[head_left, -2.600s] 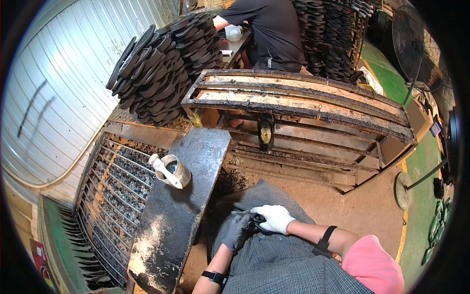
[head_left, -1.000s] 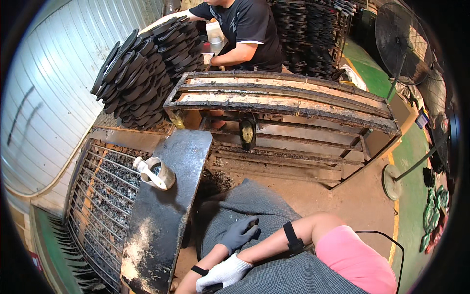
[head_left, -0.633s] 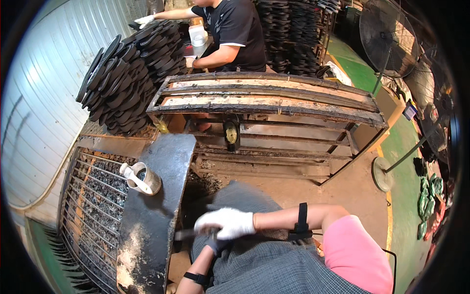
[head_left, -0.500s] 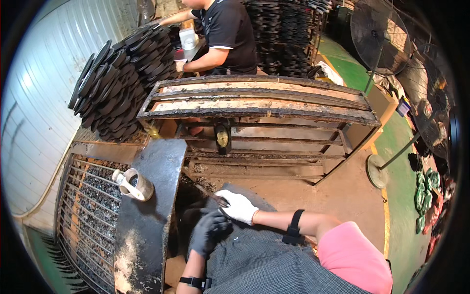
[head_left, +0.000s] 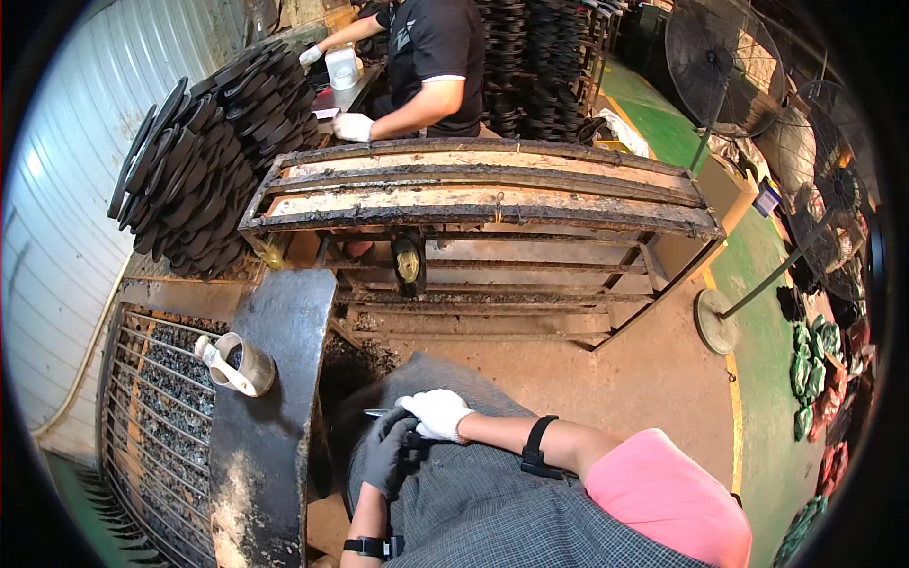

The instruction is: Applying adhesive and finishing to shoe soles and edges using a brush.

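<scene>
My left hand (head_left: 386,450), in a dark grey glove, and my right hand (head_left: 437,415), in a white glove, meet above my lap. Both have their fingers curled inward. Out past the white fingertips, to the left, pokes the pale pointed end of a slim metal tool (head_left: 375,413); its other end is hidden in my grip. A small black piece (head_left: 414,455) shows beneath the hands, too dark to make out. Under them spreads a dark checked apron (head_left: 502,502).
On the dark metal bench (head_left: 284,312) at left stands a metal mug (head_left: 248,364) with a brush. Beside it lies a barred grate (head_left: 161,398). A low rack (head_left: 473,216) runs ahead. Beyond are stacked black soles (head_left: 189,180), a co-worker (head_left: 436,76) and a standing fan (head_left: 724,62).
The slim tool, which stretched far forward and left, now shows only a short tip by my hands. The view has shifted slightly; the co-worker's arms have moved.
</scene>
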The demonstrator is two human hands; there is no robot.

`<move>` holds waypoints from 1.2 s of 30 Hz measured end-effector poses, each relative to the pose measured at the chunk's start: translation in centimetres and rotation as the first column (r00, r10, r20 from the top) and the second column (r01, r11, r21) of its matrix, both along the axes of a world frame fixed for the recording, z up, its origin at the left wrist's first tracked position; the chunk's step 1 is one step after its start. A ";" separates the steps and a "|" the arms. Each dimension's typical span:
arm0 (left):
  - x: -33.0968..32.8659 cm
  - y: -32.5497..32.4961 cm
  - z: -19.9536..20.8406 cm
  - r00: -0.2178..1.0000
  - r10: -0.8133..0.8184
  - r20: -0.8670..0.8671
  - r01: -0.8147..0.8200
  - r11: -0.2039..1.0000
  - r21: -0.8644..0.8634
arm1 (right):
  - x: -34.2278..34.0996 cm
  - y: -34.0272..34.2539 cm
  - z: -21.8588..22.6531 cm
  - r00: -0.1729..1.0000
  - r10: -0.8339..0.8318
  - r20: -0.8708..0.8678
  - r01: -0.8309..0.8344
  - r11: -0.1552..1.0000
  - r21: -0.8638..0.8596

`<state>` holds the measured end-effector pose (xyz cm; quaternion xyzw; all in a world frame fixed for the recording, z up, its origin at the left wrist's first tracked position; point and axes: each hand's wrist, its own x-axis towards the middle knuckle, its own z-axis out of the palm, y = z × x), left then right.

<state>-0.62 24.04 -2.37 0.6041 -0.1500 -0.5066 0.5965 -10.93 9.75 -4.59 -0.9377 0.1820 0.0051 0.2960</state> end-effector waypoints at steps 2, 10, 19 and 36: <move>1.0 0.9 -0.9 0.996 0.014 -0.088 -0.019 0.998 -0.056 | 0.1 0.6 0.0 0.999 -0.033 0.034 0.032 0.999 0.039; 2.6 1.5 -4.8 0.986 0.018 -0.165 -0.060 0.966 -0.252 | 0.1 0.7 1.4 0.996 -0.077 0.036 0.076 0.997 0.016; 4.5 1.5 -4.7 0.814 0.104 -0.571 -0.366 0.856 -0.366 | 0.8 -0.9 -1.8 0.987 -0.076 0.143 0.078 0.997 -0.012; 4.3 1.8 -4.8 0.904 -0.067 -0.422 -0.107 0.920 -0.376 | 0.5 -0.2 -1.3 0.997 -0.070 -0.034 0.068 0.996 -0.050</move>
